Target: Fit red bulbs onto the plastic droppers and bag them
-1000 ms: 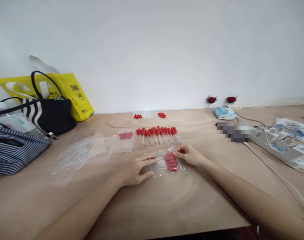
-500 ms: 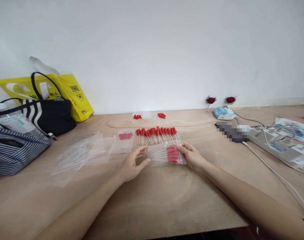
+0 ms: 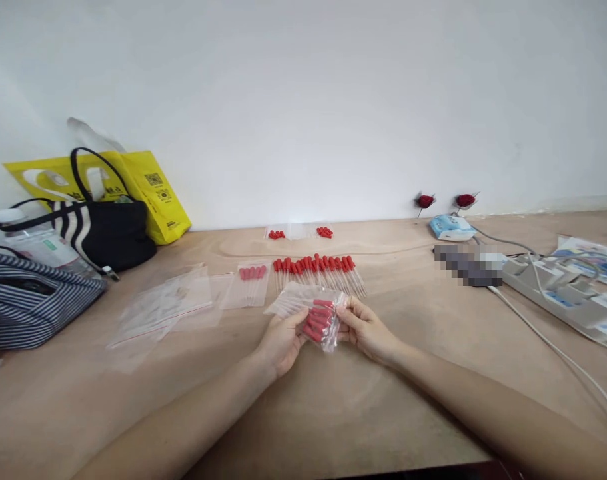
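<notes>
Between my hands is a clear zip bag [image 3: 294, 298] holding several droppers with red rubber bulbs, the bulbs toward the right and the thin tubes toward the left. My left hand [image 3: 284, 341] pinches its lower edge beside the bulbs, thumb on top. At the bag's right end, the thumb and fingers of my right hand [image 3: 366, 329] are closed on the plastic. Just behind, loose red-bulbed droppers [image 3: 317, 268] lie in a row, bulbs away from me. Left of that row lies a filled bag of droppers [image 3: 252, 283].
Flat clear bags [image 3: 163, 307] overlap on the left. Near the wall lie bags with small red bulbs [image 3: 324, 232]. A striped pouch [image 3: 38, 300], black bag [image 3: 116, 233] and yellow bag [image 3: 168, 200] stand far left. A tissue pack [image 3: 452, 228], power strip [image 3: 563, 293] and cables occupy the right.
My left hand has moved right and closed on the bag's lower edge. The bag has shifted left and tilted, its bulb end now lower and nearer me.
</notes>
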`<state>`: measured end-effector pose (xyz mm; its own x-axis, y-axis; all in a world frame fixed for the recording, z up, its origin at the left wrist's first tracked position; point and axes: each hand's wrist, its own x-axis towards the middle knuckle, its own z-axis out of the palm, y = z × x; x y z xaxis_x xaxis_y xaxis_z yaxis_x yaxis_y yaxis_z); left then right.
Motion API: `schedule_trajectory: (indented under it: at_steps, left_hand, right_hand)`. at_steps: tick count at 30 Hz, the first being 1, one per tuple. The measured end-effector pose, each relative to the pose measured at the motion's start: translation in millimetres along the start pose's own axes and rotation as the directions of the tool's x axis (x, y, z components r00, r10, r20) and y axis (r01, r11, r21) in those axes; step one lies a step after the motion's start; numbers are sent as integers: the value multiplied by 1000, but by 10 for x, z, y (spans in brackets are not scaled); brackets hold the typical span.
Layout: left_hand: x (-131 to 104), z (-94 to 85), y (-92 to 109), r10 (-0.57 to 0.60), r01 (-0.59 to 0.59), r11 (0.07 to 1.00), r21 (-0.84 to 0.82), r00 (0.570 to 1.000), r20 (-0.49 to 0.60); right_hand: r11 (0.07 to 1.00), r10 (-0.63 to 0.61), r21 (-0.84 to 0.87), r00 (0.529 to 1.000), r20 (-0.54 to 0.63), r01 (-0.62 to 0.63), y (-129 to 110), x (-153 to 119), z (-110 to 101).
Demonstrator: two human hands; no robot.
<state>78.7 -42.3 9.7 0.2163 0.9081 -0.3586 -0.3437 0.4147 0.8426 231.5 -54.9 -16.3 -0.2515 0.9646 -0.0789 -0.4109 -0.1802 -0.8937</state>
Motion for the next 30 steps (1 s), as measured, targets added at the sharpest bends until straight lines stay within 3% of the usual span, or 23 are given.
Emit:
schedule_trajectory:
  at_steps: [4, 9, 13, 17, 20, 23, 26, 28, 30]
  left_hand:
    - [126, -285, 260, -57, 40, 978, 204, 995, 78]
    - [370, -744, 854, 23, 55, 844, 533, 990, -139]
    - [635, -972, 1165, 99, 61, 755, 653, 974, -205]
    - [873, -1073, 1256, 231, 62, 591, 804, 942, -242]
    - [886, -1143, 1285, 382, 78, 407, 910, 890, -247]
    - [697, -1272, 1313, 522, 99, 211, 972, 830, -198]
    - [424, -1475, 1296, 590, 119, 68, 991, 796, -136]
    - [288, -1620, 1245, 607, 197, 6, 980, 778, -160]
    - [224, -1734, 1173, 592, 353, -101, 930, 773, -229]
  right_hand:
    - [997, 45, -67, 998, 36, -43, -61, -25, -91]
    - [992, 97, -78, 994, -48, -101, -118, -14, -271]
    - [986, 146, -72, 989, -31, -148, -127, -3, -343]
    - [985, 146, -90, 989, -11, -147, -115, 7, -360]
    - [984, 147, -100, 989, -4, -147, -108, 12, -365]
    - [982, 150, -115, 989, 2, -148, -112, 12, -367]
    - [979, 150, -139, 989, 13, -147, -123, 7, -364]
    - [976, 154, -158, 988, 18, -150, -131, 3, -358]
    - [973, 160, -171, 987, 18, -154, -137, 1, -353]
